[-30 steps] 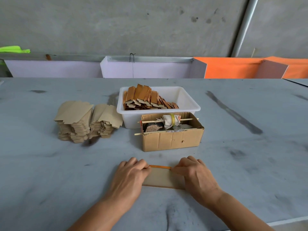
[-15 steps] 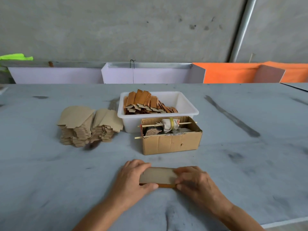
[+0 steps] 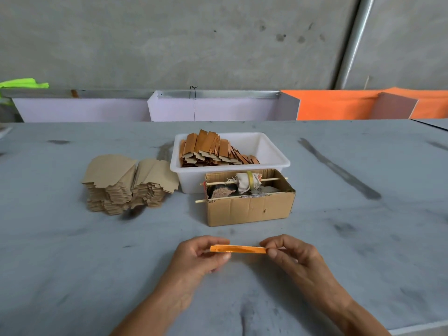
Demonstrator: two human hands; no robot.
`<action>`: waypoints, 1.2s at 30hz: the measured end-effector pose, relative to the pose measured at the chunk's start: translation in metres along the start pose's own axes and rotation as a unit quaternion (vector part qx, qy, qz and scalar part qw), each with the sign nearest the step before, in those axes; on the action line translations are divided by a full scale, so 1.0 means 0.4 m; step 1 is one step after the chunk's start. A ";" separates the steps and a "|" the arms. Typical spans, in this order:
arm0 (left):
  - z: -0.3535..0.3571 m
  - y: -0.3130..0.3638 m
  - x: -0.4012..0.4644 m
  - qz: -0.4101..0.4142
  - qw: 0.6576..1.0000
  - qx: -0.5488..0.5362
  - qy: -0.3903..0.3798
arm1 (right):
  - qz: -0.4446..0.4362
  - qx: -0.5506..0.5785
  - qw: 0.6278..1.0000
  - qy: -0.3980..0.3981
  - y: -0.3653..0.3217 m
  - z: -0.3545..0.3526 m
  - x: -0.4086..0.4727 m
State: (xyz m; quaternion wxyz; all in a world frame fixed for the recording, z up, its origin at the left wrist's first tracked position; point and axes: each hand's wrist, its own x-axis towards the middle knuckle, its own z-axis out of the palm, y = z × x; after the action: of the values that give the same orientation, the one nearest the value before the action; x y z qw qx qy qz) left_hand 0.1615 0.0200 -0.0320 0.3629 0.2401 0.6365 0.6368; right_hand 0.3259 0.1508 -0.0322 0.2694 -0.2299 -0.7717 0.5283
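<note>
Working at a wide grey table, streaked with dark marks. Having a white tub at mid-table, stocked with a leaning row of finished orange folds. Leaving a stack of flat brown blanks just left of the tub, well apart from the hands. Parking a cardboard box against the tub's near side, carrying a cloth-wrapped roller on thin sticks, probably for glue, judging loosely from a cluttered view.

Pinching an orange strip by its ends: left hand gripping the left end between thumb and curled fingers, right hand gripping the right end the same way. Holding it just above the table, near the box's front, between the two hands. Seemingly finishing one fold and checking the crease, with the edge toward the camera. Next, likely calling for a reach forward over the box to set the strip in the tub beside the others, needing a one-handed grip and a release clear of the sticks; then fetching a fresh blank from the stack.

Looking thin and flat, glossy orange, lying level, with a small slanted tuck near its left end and no brown face showing.
</note>
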 end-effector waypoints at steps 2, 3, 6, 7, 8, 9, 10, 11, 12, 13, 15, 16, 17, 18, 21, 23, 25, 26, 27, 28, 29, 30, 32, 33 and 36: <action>0.010 0.002 0.003 -0.015 0.998 -0.056 0.038 | 0.009 0.015 1.000 0.017 -0.016 0.005 0.004; 0.014 0.003 0.005 -0.024 0.994 -0.090 0.054 | 0.014 0.029 0.999 0.042 -0.021 0.006 0.005; 0.015 0.006 0.012 -0.038 0.980 -0.172 0.089 | 0.036 0.041 0.979 0.195 -0.025 0.005 0.006; 0.015 0.007 0.013 -0.042 0.976 -0.190 0.095 | 0.048 0.033 0.971 0.231 -0.027 0.005 0.002; 0.016 0.009 0.014 -0.045 0.973 -0.205 0.099 | 0.068 0.029 0.968 0.241 -0.029 0.009 -0.002; 0.018 0.010 0.014 -0.049 0.970 -0.216 0.098 | 0.094 0.041 0.967 0.232 -0.030 0.014 -0.007; 0.022 0.012 0.013 -0.054 0.969 -0.222 0.095 | 0.124 0.070 0.967 0.210 -0.035 0.021 -0.010; 0.026 0.013 0.012 -0.057 0.969 -0.226 0.088 | 0.152 0.111 0.964 0.186 -0.041 0.028 -0.011; 0.030 0.016 0.009 -0.060 0.969 -0.227 0.080 | 0.175 0.151 0.959 0.164 -0.050 0.034 -0.010; 0.034 0.018 0.007 -0.062 0.969 -0.228 0.071 | 0.192 0.182 0.953 0.145 -0.058 0.038 -0.007; 0.040 0.023 0.001 -0.066 0.971 -0.225 0.053 | 0.209 0.214 0.947 0.117 -0.072 0.041 0.001; 0.041 0.026 -0.001 -0.069 0.971 -0.222 0.047 | 0.216 0.216 0.946 0.106 -0.077 0.041 0.004; 0.041 0.029 -0.003 -0.072 0.971 -0.223 0.043 | 0.221 0.213 0.946 0.100 -0.082 0.039 0.007; 0.040 0.032 -0.003 -0.075 0.970 -0.226 0.041 | 0.227 0.210 0.946 0.099 -0.085 0.038 0.011; 0.035 0.035 0.000 -0.092 0.964 -0.247 0.036 | 0.234 0.204 0.946 0.095 -0.090 0.032 0.018; 0.032 0.034 -0.001 -0.104 0.959 -0.262 0.032 | 0.237 0.201 0.946 0.093 -0.090 0.033 0.021; 0.032 0.034 -0.003 -0.113 0.963 -0.241 0.042 | 0.241 0.198 0.945 0.099 -0.087 0.034 0.025; 0.032 0.033 -0.003 -0.117 0.968 -0.212 0.058 | 0.242 0.198 0.944 0.104 -0.086 0.033 0.027; 0.031 0.030 -0.003 -0.122 0.973 -0.180 0.081 | 0.242 0.198 0.944 0.108 -0.085 0.032 0.029; 0.028 0.028 -0.002 -0.127 0.975 -0.149 0.102 | 0.241 0.198 0.944 0.111 -0.084 0.030 0.030; 0.025 0.028 -0.002 -0.130 0.978 -0.124 0.110 | 0.241 0.197 0.944 0.111 -0.083 0.029 0.030; 0.023 0.031 -0.002 -0.133 0.979 -0.112 0.105 | 0.241 0.195 0.944 0.111 -0.081 0.027 0.030; 0.022 0.044 -0.005 -0.148 0.979 -0.122 0.068 | 0.243 0.191 0.945 0.107 -0.080 0.025 0.029; 0.023 0.051 -0.006 -0.158 0.977 -0.133 0.050 | 0.245 0.191 0.945 0.104 -0.080 0.024 0.029; 0.026 0.063 -0.004 -0.177 0.972 -0.154 0.027 | 0.248 0.192 0.944 0.100 -0.082 0.023 0.029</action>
State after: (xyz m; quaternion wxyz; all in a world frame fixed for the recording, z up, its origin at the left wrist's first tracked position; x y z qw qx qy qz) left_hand 0.1667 0.0272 -0.0060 0.4852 0.0472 0.5731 0.6587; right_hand 0.3088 0.1412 -0.0021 0.2440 -0.4096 -0.5431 0.6912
